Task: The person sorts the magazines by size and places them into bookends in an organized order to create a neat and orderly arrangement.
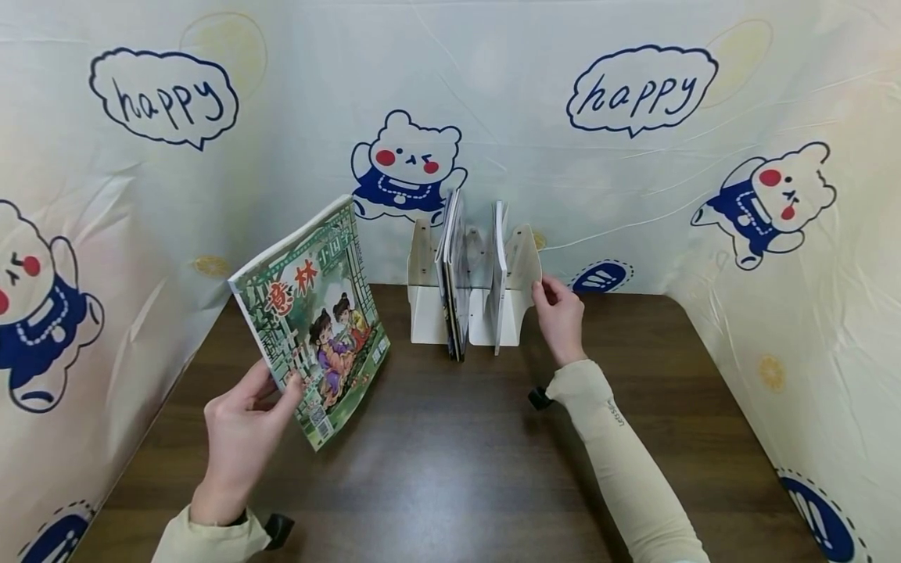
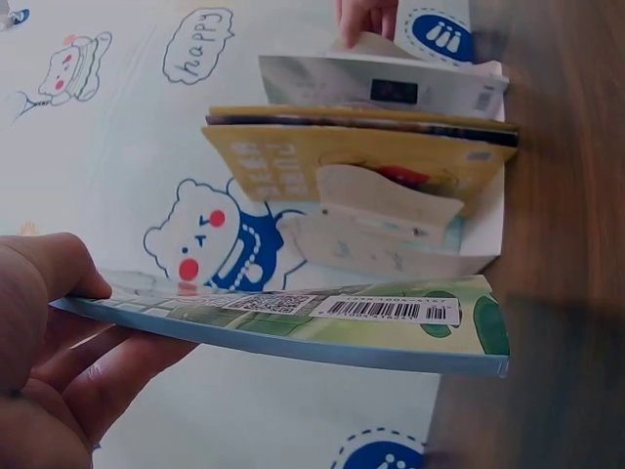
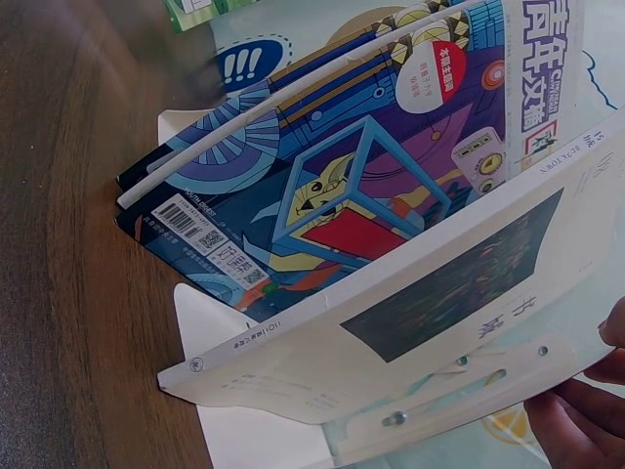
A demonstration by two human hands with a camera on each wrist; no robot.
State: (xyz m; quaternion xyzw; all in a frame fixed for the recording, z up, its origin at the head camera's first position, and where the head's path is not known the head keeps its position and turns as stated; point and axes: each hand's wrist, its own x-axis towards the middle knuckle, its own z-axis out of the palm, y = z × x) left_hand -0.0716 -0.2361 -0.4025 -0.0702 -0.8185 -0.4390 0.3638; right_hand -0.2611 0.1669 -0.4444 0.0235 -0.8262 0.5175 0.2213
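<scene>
My left hand point(image 1: 242, 438) grips a green magazine point(image 1: 331, 313) by its lower left edge, thumb on the cover and fingers behind. The magazine is tilted in the air left of a white book rack point(image 1: 429, 317). Its barcode side and spine face the left wrist view. My right hand point(image 1: 561, 320) pinches the edge of the rack's right end panel point(image 1: 523, 254) between thumb and fingers. Standing in the rack are several thin magazines point(image 1: 454, 274), one with a yellow cover point(image 2: 283, 161), and, further right, a white magazine point(image 3: 293, 357) with a dark picture.
Beneath everything is a dark brown wooden table point(image 1: 436, 469). The rack stands near its back edge, close to the pale cloth wall point(image 1: 514, 94) printed with bears. Similar cloth point(image 1: 831, 313) hangs along both sides.
</scene>
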